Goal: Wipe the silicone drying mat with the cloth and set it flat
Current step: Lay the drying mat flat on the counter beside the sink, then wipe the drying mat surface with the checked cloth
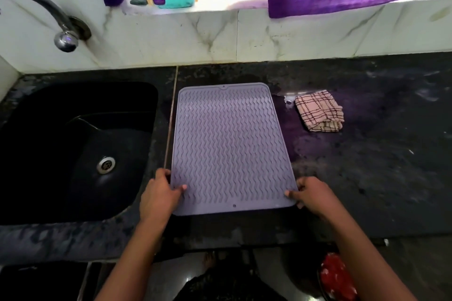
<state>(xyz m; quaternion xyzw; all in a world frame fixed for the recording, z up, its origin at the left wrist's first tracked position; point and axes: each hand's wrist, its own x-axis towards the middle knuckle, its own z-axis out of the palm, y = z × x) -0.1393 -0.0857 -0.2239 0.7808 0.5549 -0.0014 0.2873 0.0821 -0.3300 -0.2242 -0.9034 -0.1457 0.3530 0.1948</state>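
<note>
We clamped left grip (pixel 160 193) and right grip (pixel 311 194) on the mat (pixel 227 144) at its near corners, seemingly to settle it flat.

no legible text, labels, brands or numbers in view; silicone drying mat (pixel 230 149) carries only a wavy ridge pattern; cloth (pixel 318 111) only a check weave, no tag readable
</note>
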